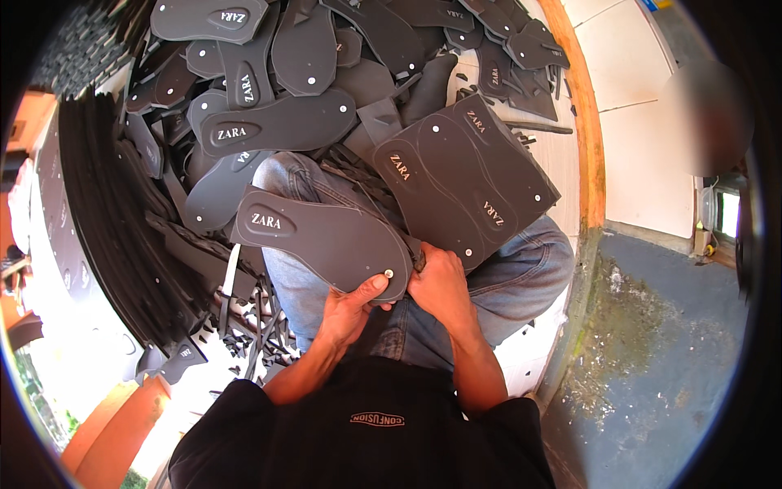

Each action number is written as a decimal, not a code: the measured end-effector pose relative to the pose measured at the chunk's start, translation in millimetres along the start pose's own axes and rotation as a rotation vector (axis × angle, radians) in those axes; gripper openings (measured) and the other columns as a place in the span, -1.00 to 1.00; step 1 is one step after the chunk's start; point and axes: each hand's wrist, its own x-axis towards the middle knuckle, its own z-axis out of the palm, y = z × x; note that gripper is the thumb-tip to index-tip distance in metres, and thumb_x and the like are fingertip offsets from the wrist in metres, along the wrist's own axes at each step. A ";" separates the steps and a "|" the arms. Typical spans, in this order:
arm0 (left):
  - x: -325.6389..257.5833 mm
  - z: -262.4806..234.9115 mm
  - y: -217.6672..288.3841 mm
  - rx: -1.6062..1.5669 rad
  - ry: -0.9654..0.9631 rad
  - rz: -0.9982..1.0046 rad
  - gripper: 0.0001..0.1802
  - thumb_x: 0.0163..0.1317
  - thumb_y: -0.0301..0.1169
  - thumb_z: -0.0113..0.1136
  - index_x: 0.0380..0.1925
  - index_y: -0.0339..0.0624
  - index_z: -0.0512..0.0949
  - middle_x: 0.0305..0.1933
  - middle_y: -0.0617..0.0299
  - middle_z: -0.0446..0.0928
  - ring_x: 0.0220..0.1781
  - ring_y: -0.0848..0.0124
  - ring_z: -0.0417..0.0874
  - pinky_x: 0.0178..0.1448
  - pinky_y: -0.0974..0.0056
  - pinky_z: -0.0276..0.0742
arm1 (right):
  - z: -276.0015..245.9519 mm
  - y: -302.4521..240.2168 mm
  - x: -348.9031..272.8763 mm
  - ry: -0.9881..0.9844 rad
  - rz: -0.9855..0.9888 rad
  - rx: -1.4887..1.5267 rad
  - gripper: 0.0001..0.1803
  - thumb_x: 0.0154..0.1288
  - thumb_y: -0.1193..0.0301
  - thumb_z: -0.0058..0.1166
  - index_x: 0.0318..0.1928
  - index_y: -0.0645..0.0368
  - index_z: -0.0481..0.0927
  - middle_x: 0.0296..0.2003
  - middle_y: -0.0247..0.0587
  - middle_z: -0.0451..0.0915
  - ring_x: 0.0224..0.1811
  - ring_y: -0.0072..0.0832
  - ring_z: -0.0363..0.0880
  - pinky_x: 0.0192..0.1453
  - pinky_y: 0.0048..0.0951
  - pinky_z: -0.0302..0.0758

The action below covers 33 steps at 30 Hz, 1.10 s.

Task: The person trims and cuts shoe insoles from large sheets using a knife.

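A dark grey foam sandal sole (326,236) lies tilted over my lap, its toe end toward me and its raised heel pad to the left. My left hand (349,308) is closed on the toe end, thumb on top near a small round hole and fingers underneath. Against the sole's right edge my right hand (440,281) is closed, pinching a dark foam trimming (418,251) beside that edge. Its fingertips are partly hidden. A foam sheet (448,167) with several sole outlines pressed into it rests on my right knee.
Loose soles (277,122) lie heaped in front of me. At the left stands a tall stack of dark sheets (114,220), with thin foam scraps (261,326) near it. A wooden edge (582,122) runs along the right, above a grey floor (652,350). A blurred person (709,118) is at far right.
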 end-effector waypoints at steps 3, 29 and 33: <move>0.7 0.0 -0.8 -0.006 -0.010 0.017 -0.77 0.09 -0.46 0.28 -0.22 -0.20 0.55 -0.33 0.20 0.58 -0.37 0.39 0.59 -0.39 0.37 0.52 | -0.2 4.0 -1.8 -0.024 0.011 0.104 -0.78 0.00 0.40 0.07 -0.41 0.34 0.52 -0.52 0.27 0.53 -0.35 0.18 0.52 -0.16 0.00 0.44; 29.7 3.2 99.3 0.268 -0.028 -0.032 -0.79 0.18 -0.31 0.23 -0.40 -0.23 0.48 -0.49 0.23 0.57 -0.53 0.53 0.59 -0.46 0.45 0.55 | 1.4 18.1 -44.6 0.033 0.014 0.235 -0.55 0.23 0.13 0.13 -0.55 0.30 0.45 -0.77 -0.10 0.41 -0.72 -0.29 0.44 -0.56 -0.35 0.35; 26.2 10.7 91.9 0.267 -0.042 -0.059 -0.77 0.17 -0.30 0.25 -0.40 -0.24 0.49 -0.48 0.23 0.58 -0.52 0.53 0.60 -0.45 0.46 0.54 | 6.4 20.0 -49.6 0.018 0.040 0.189 -0.48 0.23 0.05 0.09 -0.59 0.31 0.44 -0.79 0.00 0.38 -0.69 -0.03 0.46 -0.55 -0.22 0.38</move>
